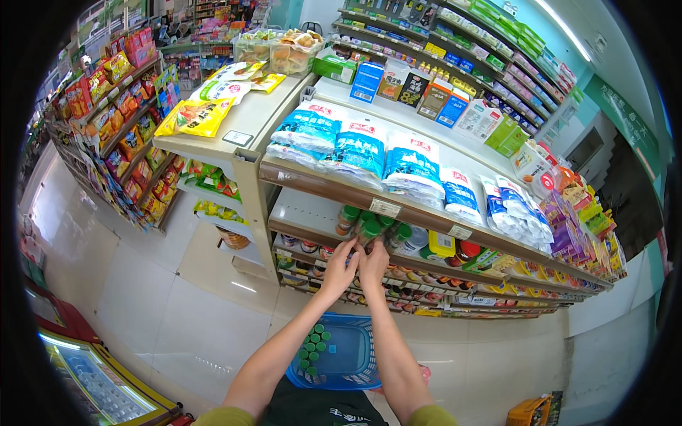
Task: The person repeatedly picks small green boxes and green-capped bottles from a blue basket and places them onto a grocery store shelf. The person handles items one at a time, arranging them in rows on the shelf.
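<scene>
My left hand (340,267) and my right hand (374,262) meet at the shelf edge, fingers curled around the lower part of a green-capped jar (368,230). The hands hide most of its body. More jars of the same kind stand close behind and beside it, among them one at the left (347,216) and one at the right (400,234). Below my forearms, a blue plastic basket (349,379) holds several green-capped jars (313,346), grouped along its left side.
White-and-blue bags (359,152) lie on the upper shelf (314,173), overhanging the jars. A yellow-labelled container (441,245) stands right of them. Left are an end counter (248,120) and a snack rack (122,133). A freezer (101,378) stands lower left, an orange crate (527,411) lower right.
</scene>
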Tool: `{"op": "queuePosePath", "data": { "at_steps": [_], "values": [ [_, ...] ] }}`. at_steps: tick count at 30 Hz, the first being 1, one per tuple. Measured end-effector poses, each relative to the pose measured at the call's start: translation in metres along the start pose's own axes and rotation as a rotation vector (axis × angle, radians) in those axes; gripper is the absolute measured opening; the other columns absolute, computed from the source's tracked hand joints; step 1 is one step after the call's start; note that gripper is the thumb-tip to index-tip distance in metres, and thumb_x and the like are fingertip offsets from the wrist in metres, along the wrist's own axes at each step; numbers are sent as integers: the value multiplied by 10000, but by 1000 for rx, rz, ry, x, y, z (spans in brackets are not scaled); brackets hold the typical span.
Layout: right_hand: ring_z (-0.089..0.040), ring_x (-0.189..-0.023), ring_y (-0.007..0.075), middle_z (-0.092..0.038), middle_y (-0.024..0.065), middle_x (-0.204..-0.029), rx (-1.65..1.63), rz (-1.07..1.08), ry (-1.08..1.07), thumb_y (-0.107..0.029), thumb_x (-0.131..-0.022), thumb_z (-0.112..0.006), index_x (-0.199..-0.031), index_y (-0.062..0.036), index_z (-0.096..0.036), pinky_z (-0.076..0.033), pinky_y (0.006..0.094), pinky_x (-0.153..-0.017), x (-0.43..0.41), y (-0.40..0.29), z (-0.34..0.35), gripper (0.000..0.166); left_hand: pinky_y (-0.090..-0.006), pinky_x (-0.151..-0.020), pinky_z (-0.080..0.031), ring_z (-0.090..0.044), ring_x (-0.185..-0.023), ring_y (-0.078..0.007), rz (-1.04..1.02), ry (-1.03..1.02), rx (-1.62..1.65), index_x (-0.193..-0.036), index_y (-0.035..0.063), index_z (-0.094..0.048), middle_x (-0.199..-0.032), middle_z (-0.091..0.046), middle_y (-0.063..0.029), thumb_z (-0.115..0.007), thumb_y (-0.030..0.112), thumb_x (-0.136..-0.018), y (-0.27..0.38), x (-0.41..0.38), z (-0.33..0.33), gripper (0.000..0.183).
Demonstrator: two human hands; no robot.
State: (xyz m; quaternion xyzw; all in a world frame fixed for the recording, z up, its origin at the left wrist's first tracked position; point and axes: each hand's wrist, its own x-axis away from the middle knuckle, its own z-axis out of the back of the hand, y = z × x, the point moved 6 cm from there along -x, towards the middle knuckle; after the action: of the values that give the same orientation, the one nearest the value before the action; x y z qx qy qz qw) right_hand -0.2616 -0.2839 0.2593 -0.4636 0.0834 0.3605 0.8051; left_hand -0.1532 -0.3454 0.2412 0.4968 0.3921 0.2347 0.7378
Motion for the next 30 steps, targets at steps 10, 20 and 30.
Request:
{"op": "queuePosePath", "data": {
  "at_steps": [10, 20, 30],
  "values": [
    [-676, -789, 453, -704, 237, -828, 94, -61, -23, -202, -858, -741, -1034, 26, -641, -521, 486, -675, -17, -7, -6, 305, -388, -899, -496, -624, -1068, -359, 27, -11, -40, -1407, 35, -520, -1239, -599, -204, -511, 211, -1037, -4, -18, -2, 409],
    [-686, -766, 441, -708, 248, -857, 102, -49, 19, -204, -858, -743, -1162, -19, -673, -545, 475, -640, -19, 1, -22, 362, -458, -1025, -456, -541, -1243, -433, 67, -17, -55, -1404, 18, -517, -1445, -486, -243, -493, 125, -995, -19, -27, -3, 424],
    [-700, -780, 410, -725, 187, -857, 99, -43, 4, -121, -872, -706, -1097, -12, -663, -540, 467, -669, -14, 19, -34, 254, -456, -1018, -460, -552, -1232, -429, 101, -39, -87, -1395, -4, -526, -1422, -517, -244, -510, 95, -978, -35, -26, -11, 429]
  ]
}}
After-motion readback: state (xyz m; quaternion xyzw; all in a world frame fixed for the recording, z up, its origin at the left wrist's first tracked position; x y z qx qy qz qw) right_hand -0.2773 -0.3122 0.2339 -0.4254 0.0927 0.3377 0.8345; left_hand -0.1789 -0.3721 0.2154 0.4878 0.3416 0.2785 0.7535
